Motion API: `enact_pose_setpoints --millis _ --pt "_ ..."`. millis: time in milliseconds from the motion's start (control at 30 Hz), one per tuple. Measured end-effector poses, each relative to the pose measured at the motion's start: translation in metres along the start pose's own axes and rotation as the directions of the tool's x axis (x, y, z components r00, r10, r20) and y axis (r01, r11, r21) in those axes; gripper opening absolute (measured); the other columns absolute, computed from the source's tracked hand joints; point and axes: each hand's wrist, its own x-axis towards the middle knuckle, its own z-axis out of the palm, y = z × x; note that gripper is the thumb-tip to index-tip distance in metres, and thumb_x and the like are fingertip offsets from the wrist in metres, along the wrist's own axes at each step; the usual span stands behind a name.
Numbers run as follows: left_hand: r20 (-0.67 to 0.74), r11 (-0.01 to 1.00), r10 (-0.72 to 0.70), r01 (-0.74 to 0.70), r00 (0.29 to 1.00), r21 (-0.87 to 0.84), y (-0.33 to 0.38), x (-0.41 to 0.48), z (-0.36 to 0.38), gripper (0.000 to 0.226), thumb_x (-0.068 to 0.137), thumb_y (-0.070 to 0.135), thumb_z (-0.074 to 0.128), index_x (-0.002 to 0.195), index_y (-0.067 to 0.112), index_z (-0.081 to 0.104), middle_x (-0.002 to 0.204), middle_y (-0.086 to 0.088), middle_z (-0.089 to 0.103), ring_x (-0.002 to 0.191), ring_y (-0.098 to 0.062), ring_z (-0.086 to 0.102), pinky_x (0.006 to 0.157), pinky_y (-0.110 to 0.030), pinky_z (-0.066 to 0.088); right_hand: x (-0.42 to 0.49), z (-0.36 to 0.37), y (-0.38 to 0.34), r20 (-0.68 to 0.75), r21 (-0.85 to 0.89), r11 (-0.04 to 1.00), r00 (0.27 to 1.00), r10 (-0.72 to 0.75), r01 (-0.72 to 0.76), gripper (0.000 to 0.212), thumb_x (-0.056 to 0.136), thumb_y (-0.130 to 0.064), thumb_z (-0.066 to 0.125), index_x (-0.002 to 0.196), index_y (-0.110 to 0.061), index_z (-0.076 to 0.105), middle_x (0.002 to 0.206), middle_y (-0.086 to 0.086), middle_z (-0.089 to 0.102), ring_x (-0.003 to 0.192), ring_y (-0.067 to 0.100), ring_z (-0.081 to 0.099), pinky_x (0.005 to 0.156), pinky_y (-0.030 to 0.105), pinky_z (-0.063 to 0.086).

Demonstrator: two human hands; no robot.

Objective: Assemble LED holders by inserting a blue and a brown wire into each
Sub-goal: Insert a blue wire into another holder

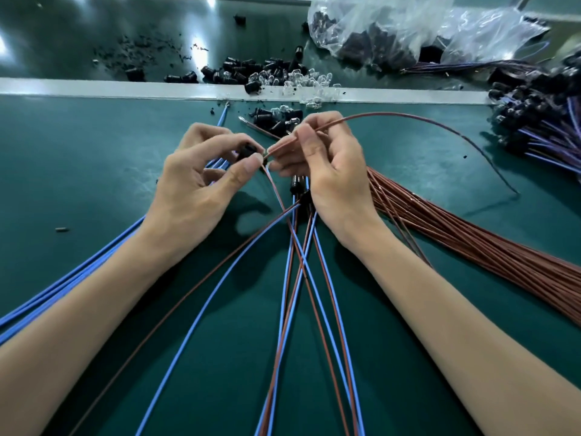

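Centrally, just above mid-frame, left hand pinches the black holder; right hand, just beside it, pinches a brown wire near its tip. Tip points left at the black holder, tail arcing toward upper right.

Wire bundle right of right hand; holders behind.

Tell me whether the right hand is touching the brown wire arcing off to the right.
Touching. The head view shows the right hand pinching the brown wire near its end, beside the holder the left hand grips.
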Motion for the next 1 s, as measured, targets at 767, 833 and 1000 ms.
enact_pose_setpoints --millis 767,833,1000 --pt "-0.079 0.966 -0.143 0.121 0.987 -0.23 -0.006 0.0039 -0.003 0.022 0.074 0.013 0.074 0.088 0.022 0.059 0.088 0.002 0.065 0.077 -0.006 0.064 0.079 -0.018 0.051 0.0037 -0.0055 -0.0011 -0.103 0.126 0.992 0.994 0.031 -0.018 0.016 0.088 0.002 0.063 0.086 -0.013 0.057 0.077 0.001 0.068 0.069 0.012 0.069 0.066 0.02 0.053" --pt "-0.065 0.966 -0.145 0.127 0.987 -0.223 -0.005 0.0033 -0.0036 0.024 0.073 0.018 0.074 0.09 0.024 0.06 0.088 0.004 0.064 0.08 -0.013 0.065 0.081 -0.02 0.051 0.0027 -0.0042 -0.0006 -0.057 0.13 0.991 0.998 0.031 -0.023 0.016 0.087 0.003 0.063 0.085 -0.012 0.059 0.076 0.003 0.069 0.069 0.013 0.069 0.066 0.019 0.053" --pt "0.016 0.96 -0.139 0.139 0.99 -0.242 -0.0014 0.0024 -0.0005 0.018 0.073 0.017 0.07 0.091 0.017 0.064 0.078 0.012 0.071 0.078 -0.01 0.069 0.079 -0.019 0.053 -0.0011 0.0021 0.0 0.001 0.127 0.992 1.0 0.005 -0.005 0.017 0.086 0.005 0.063 0.083 -0.011 0.06 0.074 0.003 0.068 0.067 0.011 0.069 0.065 0.017 0.052"
